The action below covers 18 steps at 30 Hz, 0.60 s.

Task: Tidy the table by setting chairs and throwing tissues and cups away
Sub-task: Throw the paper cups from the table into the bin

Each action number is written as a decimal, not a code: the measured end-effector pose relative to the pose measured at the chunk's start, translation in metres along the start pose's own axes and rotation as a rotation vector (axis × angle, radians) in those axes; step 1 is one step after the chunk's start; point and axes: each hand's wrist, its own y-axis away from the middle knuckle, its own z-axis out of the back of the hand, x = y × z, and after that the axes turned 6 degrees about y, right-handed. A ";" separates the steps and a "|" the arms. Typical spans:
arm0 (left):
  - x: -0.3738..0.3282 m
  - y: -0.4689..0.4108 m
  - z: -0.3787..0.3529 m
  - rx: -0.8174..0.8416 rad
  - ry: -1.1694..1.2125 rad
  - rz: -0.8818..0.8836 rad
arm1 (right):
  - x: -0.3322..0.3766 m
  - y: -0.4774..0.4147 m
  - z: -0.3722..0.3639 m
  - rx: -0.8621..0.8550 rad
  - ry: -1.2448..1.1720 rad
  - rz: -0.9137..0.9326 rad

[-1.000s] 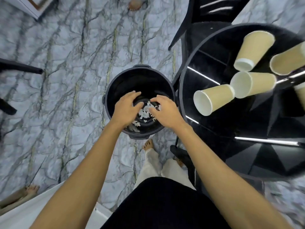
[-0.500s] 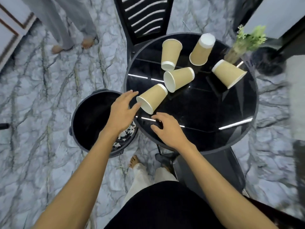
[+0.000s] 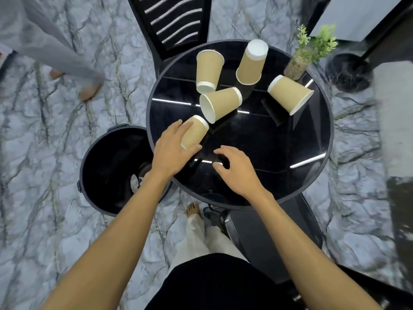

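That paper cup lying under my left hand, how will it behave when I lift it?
Probably light: the paper cup lies sideways with nothing spilled. Its walls may dent if the left hand squeezes hard. On the glossy table it could roll if nudged.

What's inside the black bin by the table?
Mostly dark, with a few white scraps at the bottom. The left hand, gripping a paper cup, has its arm across the bin, and the table overlaps it, hiding the rest.
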 end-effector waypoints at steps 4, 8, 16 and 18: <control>0.005 -0.003 -0.004 -0.002 -0.001 -0.010 | -0.001 -0.008 0.003 -0.021 -0.005 -0.001; 0.007 -0.009 0.005 -0.055 -0.094 -0.037 | 0.004 -0.017 0.010 -0.107 0.008 0.022; 0.012 -0.026 0.030 -0.192 -0.090 -0.075 | 0.015 -0.063 0.030 -0.321 0.220 0.151; 0.013 -0.033 0.033 -0.216 -0.069 -0.055 | 0.016 -0.081 0.034 -0.312 0.276 0.158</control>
